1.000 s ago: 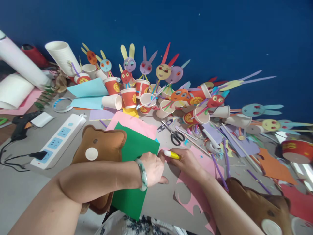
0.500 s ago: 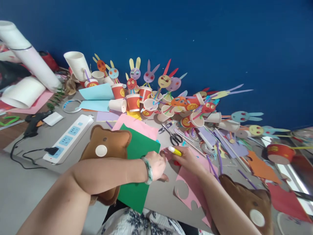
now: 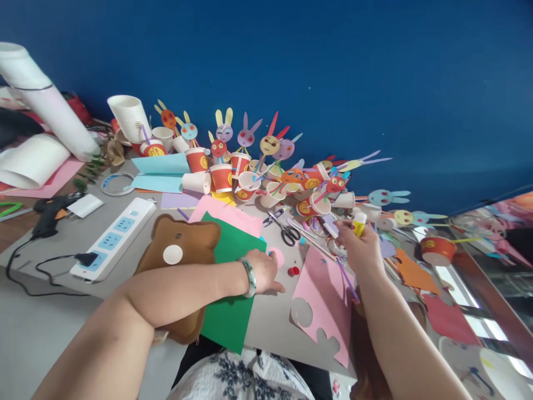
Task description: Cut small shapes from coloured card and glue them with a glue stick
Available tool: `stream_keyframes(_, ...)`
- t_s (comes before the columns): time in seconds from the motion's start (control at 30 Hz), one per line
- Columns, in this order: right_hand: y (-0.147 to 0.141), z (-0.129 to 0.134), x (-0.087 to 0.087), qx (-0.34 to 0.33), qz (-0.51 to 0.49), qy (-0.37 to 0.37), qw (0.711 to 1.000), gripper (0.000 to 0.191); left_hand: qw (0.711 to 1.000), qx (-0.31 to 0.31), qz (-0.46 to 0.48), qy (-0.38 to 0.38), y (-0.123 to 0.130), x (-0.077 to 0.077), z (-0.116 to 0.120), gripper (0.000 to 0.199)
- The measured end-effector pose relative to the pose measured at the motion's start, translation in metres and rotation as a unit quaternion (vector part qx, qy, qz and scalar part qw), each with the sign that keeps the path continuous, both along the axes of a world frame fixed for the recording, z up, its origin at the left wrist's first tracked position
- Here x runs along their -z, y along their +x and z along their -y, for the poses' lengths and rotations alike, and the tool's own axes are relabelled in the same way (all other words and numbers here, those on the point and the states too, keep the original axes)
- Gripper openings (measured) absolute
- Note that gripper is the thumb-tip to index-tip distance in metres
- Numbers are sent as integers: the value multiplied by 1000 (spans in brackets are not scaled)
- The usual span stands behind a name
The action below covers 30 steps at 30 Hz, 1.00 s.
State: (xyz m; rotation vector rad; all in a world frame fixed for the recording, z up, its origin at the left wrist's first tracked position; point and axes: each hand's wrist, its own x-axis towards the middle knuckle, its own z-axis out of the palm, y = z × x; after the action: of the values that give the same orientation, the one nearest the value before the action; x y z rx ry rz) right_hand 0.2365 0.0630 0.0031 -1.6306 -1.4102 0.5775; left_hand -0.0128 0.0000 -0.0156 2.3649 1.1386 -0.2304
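Observation:
My right hand [image 3: 361, 249] is raised over the craft scraps on the right, wrapped round a yellow glue stick [image 3: 358, 223] with a white end. My left hand [image 3: 262, 272], a bangle at its wrist, lies on the table with thumb stretched out and fingertips on a small pink paper circle [image 3: 278, 256]. Under that wrist is a sheet of green paper [image 3: 233, 328]. A red cap [image 3: 293, 271] sits on the table between my hands. Pink paper [image 3: 318, 311] with round holes cut in it lies to the right, and black-handled scissors [image 3: 290, 235] just behind the cap.
Paper cups with rabbit-faced cutouts [image 3: 250, 180] line the blue wall. At the left are a power strip [image 3: 116, 239], a glue gun [image 3: 52, 211] and a brown bear-shaped cushion [image 3: 183, 244]. Orange paper [image 3: 412, 272] and red paper [image 3: 449, 319] lie at the right.
My right hand has moved right and up with the glue stick, away from my left hand. The pink circle and red cap now show. My left hand stays nearly in place.

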Motion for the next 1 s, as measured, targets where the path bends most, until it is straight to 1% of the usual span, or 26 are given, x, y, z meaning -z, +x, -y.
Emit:
stream_keyframes(0.07,-1,-8,2,16,36,4,999,30,1000,-1,10,8,0,1,0,92)
stream_keyframes(0.17,-6,-23,7,34,123,15,992,30,1000,-4,27,15,-1,2,-3,80)
stream_keyframes(0.23,-10,-34,11,36,136,16,990,32,999,-6,34,18,-1,3,-4,75)
stream_keyframes(0.37,-14,-52,19,41,176,-1,983,27,999,-12,43,25,0,4,-5,79)
stream_keyframes(0.5,-10,-58,22,23,191,-16,981,24,999,-11,38,15,1,2,-5,86)
stream_keyframes(0.6,1,-60,20,-5,223,-19,975,26,999,-7,30,10,1,1,-6,91)
stream_keyframes(0.7,12,-63,16,-3,267,-10,964,25,1000,-1,29,10,1,2,-6,93)
stream_keyframes(0.83,21,-62,6,-9,275,-11,961,25,1000,-3,26,13,1,5,-7,94)
stream_keyframes(1.0,25,-56,-4,-16,273,-11,962,24,1000,-14,22,3,0,5,-10,94)
